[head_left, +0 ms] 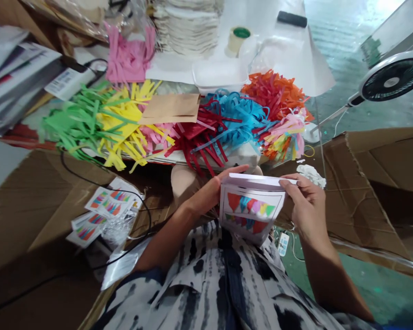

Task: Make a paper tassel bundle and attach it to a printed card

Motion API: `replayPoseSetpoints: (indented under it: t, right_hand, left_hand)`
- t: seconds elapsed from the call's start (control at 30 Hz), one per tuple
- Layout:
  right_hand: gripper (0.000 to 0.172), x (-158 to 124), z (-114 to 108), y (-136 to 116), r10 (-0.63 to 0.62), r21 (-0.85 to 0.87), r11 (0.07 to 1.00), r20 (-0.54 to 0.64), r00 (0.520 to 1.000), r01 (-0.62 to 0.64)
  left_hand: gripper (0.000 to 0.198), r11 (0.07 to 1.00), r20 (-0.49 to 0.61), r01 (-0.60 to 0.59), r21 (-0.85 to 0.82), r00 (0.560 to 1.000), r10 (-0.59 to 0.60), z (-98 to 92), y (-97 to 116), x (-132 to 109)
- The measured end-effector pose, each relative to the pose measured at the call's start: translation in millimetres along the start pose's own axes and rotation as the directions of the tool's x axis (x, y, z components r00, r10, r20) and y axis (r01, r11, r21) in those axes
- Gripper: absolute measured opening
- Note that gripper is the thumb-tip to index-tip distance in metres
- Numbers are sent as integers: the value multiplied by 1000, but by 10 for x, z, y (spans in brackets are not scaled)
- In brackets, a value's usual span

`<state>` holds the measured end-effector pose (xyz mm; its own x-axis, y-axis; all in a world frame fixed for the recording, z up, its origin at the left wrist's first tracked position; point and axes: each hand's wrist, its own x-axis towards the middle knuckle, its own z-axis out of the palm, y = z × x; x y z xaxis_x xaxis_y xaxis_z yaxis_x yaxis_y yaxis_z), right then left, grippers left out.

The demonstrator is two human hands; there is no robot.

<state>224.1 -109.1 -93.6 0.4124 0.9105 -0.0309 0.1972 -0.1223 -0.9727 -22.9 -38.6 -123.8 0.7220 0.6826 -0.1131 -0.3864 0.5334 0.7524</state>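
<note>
In front of my body, between both hands, is a white printed card (248,188) with pictures of colorful tassel garlands. Its top edge is folded over into a narrow flap. My right hand (306,201) pinches the upper right corner of the card between thumb and fingers. At the left edge, my left hand (216,185) holds the card, with some fingers reaching behind the fold and partly hidden. Just beyond the hands, bundles of cut strips lie along the table edge: green (79,119), yellow (119,121), dark red (199,133), blue (241,117) and orange-red (275,94).
A brown paper piece (170,108) lies on the strips. Behind stand a white tray (220,75), a tape roll (238,39) and a paper stack (187,27). A fan (392,78) is at right. Open cardboard boxes (375,197) flank me; the left one holds packed cards (106,206). A black cable (147,211) crosses it.
</note>
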Motion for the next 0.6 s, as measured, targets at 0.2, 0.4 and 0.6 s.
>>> replayPoseSetpoints:
  t: [0.2,0.4,0.6]
  right_hand:
    - [8,14,92,46,116,236,965,12,993,-115]
    - [40,-41,151,-1,161,307,932,127,979,-193]
    - [48,-75,174,-31,175,355,903,208,962,-241]
  left_hand:
    - [71,997,-124,32,-72,991,-41,-158,-298,-22]
    - [59,999,-296,-42,11,954,43,-98,-404,46]
    - [45,986,-410,-116,122,899,157,-99,-384,23]
